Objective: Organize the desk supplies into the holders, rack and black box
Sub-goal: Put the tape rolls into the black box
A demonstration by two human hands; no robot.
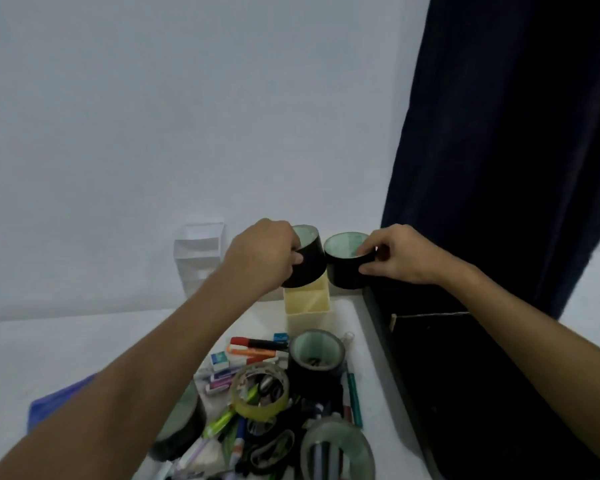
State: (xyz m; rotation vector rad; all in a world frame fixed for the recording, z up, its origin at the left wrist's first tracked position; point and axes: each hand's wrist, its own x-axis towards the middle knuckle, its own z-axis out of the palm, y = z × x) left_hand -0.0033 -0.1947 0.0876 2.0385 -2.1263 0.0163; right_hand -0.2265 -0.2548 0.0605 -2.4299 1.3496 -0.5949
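Above cream holder (307,299), hands grip unlabelled black tapes.

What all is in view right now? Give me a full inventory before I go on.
held tape rolls: 2, black, one in each hand above the back of the desk
tape roll on the pile: 1, black, standing behind the clear roll
clear tape roll: 1, yellowish, on top of the pile
other tape rolls: 2, dark and grey, at the near edges of the pile
holder: 1, cream, under the held rolls
rack: 1, clear white, against the wall
markers and pens: several, red, orange, green, in the pile
black box: 1, right side of the desk
curtain: 1, dark blue, right
left hand: grips one roll
right hand: fingers pinch the other roll
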